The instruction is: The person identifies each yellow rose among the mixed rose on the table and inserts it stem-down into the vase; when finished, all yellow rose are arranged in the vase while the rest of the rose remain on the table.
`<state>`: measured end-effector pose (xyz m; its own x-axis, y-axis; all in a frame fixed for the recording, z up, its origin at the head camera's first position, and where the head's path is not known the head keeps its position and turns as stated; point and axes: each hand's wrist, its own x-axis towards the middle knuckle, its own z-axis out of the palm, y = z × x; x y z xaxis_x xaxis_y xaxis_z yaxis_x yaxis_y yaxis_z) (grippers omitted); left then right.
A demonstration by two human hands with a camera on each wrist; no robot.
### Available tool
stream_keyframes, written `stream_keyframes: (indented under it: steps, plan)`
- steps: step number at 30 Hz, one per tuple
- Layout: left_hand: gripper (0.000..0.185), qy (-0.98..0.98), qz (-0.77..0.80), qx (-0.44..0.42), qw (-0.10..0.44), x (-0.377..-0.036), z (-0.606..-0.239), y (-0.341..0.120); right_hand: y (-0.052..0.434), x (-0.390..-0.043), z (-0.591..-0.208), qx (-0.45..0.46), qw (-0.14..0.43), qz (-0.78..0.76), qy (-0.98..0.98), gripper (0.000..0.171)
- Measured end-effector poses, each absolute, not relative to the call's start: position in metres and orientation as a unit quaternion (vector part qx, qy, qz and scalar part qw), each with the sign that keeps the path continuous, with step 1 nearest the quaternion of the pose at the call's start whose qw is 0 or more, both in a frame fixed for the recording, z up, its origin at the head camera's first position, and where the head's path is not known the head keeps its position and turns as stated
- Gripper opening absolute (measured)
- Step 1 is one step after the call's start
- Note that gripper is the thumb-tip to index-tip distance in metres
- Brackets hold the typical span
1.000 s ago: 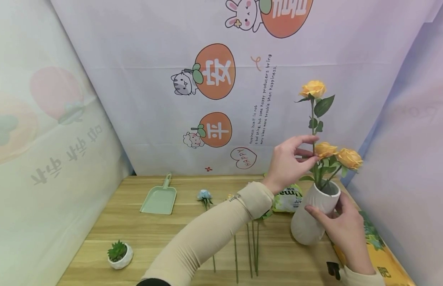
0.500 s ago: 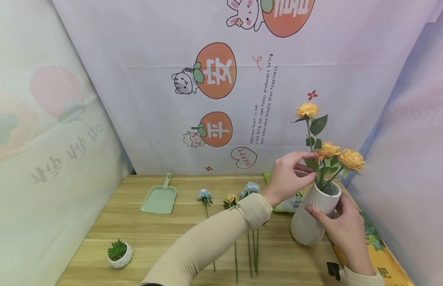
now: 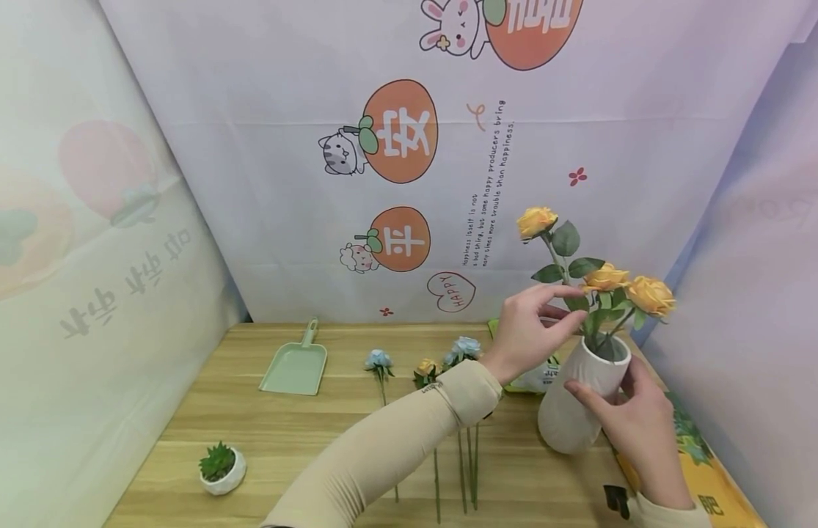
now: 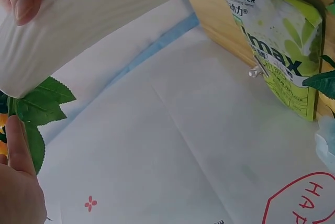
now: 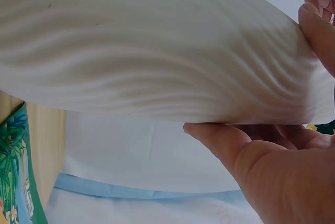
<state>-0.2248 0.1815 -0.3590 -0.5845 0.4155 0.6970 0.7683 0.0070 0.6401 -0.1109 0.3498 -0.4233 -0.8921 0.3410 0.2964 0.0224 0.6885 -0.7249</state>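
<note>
My left hand [image 3: 530, 326] pinches the stem of a yellow rose [image 3: 537, 222] just above the mouth of a white ribbed vase [image 3: 580, 396]. This rose leans left and stands higher than the other two yellow roses [image 3: 649, 295], whose stems are in the vase. My right hand [image 3: 636, 425] grips the vase around its side, and the vase tilts to the right. In the right wrist view, thumb and fingers [image 5: 214, 135] lie on opposite sides of the ribbed wall. Green leaves [image 4: 44, 101] hang beside the left fingers in the left wrist view.
Blue roses [image 3: 466, 347] and a small yellow rose [image 3: 427, 370] lie on the wooden table [image 3: 204, 411]. A green dustpan [image 3: 294, 368] and a potted succulent [image 3: 222, 471] are at left. Behind the vase stands a green-white bag [image 4: 282, 51]; an orange bag [image 3: 719, 484] lies at right.
The left hand has come down toward the vase mouth with the yellow rose, whose bloom has sunk, turned and tipped left. The right hand keeps holding the vase in place.
</note>
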Motion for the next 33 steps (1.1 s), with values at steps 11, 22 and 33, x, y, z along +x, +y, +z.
stream_keyframes:
  steps: [11,22,33]
  plan:
    - [0.011,-0.720,-0.486,-0.466,0.168,-0.225,-0.362,0.182,0.348,-0.112,-0.424,-0.101,0.212,0.382,-0.894,0.095]
    - [0.006,-0.726,-0.517,-0.435,0.126,-0.222,-0.369,0.178,0.350,-0.113,-0.425,-0.101,0.215,0.379,-0.894,0.093]
    - [0.018,-0.711,-0.585,-0.382,0.076,-0.221,-0.372,0.176,0.350,-0.112,-0.425,-0.096,0.215,0.380,-0.895,0.093]
